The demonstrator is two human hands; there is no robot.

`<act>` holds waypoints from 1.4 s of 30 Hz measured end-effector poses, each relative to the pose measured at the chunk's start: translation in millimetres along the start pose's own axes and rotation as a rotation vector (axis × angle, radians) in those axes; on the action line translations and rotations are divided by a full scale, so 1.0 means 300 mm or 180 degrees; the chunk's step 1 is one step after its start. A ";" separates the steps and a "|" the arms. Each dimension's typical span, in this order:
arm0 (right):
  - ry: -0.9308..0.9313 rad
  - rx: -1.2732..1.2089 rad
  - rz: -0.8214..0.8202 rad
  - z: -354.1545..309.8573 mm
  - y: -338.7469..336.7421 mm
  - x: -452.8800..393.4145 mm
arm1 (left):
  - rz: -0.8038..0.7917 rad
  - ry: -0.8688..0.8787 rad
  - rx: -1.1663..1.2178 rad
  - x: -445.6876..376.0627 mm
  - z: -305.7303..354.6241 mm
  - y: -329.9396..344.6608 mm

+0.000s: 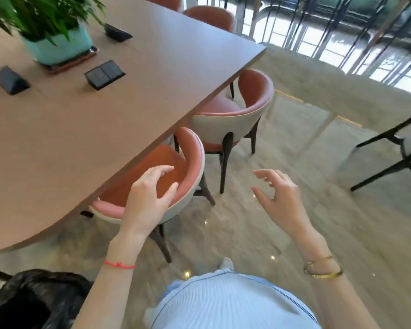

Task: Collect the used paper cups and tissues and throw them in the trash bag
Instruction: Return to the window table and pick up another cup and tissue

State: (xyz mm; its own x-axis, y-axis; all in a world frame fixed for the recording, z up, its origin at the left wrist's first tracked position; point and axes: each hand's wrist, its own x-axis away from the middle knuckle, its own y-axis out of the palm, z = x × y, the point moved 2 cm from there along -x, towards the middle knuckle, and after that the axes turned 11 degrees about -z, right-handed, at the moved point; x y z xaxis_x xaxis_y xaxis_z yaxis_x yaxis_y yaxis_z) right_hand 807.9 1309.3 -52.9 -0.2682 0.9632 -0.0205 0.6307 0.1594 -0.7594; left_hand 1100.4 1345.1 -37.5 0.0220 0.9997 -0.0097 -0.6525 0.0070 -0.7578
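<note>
A black trash bag (31, 302) with its mouth open sits on the floor at the bottom left, below the table's rounded end. My left hand (150, 198) hovers over the backrest of the nearest pink chair (192, 162), fingers spread and curled, holding nothing. My right hand (280, 198) hangs over the floor to the right of that chair, fingers apart and empty. No paper cup or tissue shows anywhere in this view.
A long brown table (119, 110) fills the left, carrying a potted plant (55, 43) in a teal pot and several black pop-up socket boxes (105, 73). A second pink chair (237, 115) is tucked further along. A black-legged chair (401, 148) stands at right on glossy floor.
</note>
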 end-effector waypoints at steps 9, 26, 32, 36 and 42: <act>0.0635 -0.0093 0.0554 0.366 -0.290 -0.112 | -0.0391 0.0493 0.0109 -0.467 0.295 0.270; 0.1132 -0.0088 0.1326 0.899 -0.794 -0.947 | -0.0834 0.1308 0.0036 -1.732 0.714 0.602; 0.1407 -0.0281 0.1388 1.070 -0.929 -1.199 | -0.1054 0.1405 0.0207 -2.095 0.856 0.715; 0.1486 -0.0324 0.1345 1.218 -1.010 -1.378 | -0.1116 0.1464 0.0161 -2.328 0.908 0.813; 0.1406 -0.0262 0.1214 1.494 -1.212 -1.733 | -0.1044 0.1335 0.0208 -2.731 1.045 0.971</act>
State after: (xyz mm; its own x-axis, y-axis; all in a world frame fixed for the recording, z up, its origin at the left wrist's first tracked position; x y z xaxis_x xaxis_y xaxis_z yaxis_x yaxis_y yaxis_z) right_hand 391.5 653.4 -57.4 0.3063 0.9519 0.0039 0.6823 -0.2167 -0.6982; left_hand 654.8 535.2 -45.7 0.5248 0.8498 -0.0492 -0.6058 0.3322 -0.7229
